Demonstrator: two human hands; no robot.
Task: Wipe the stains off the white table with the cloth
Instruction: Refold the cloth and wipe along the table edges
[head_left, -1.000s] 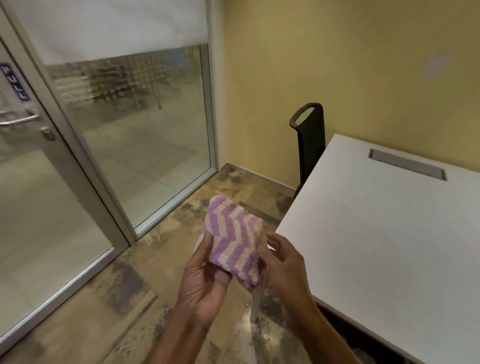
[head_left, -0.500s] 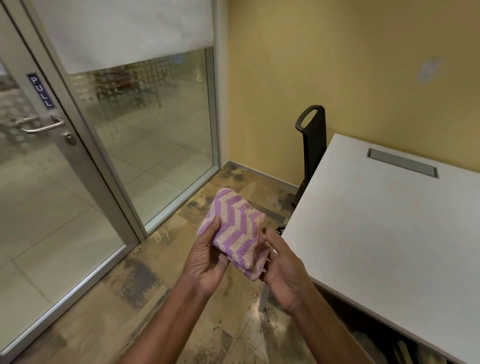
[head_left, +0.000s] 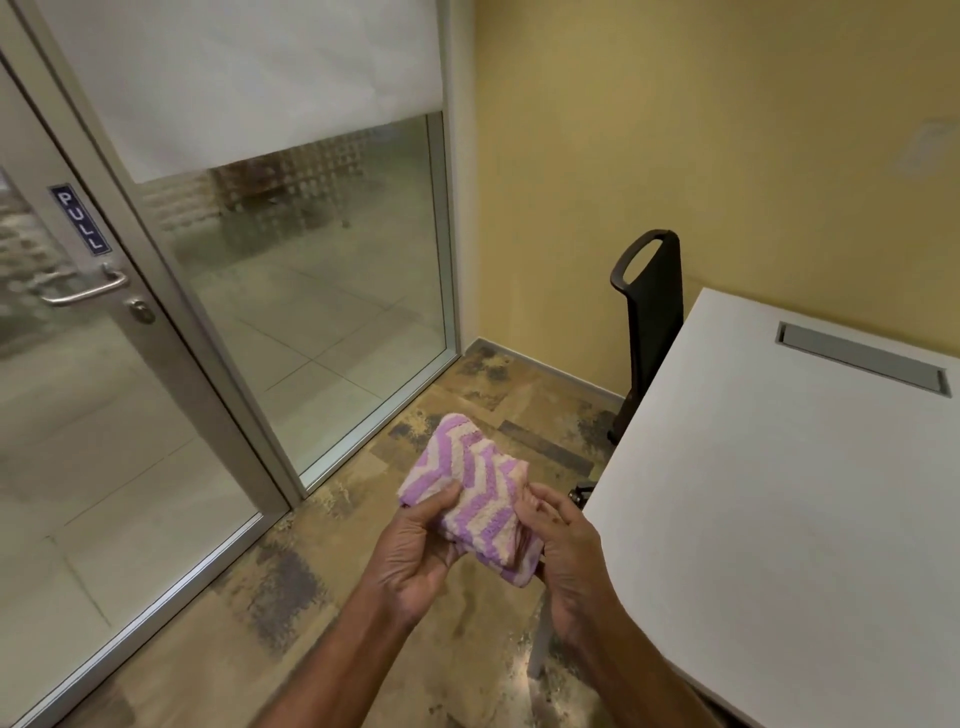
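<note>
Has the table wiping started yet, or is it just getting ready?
Just getting ready. Done: the cloth is picked up. In hand: the left hand and right hand hold it folded above the floor. Left: all the wiping; the table is untouched.

A glass door fills the left side, with a blue PULL sign above a metal lever handle. A white roller blind hangs half down over the glass panel beside it. A black chair stands against the yellow wall, on a mottled brown floor.
</note>
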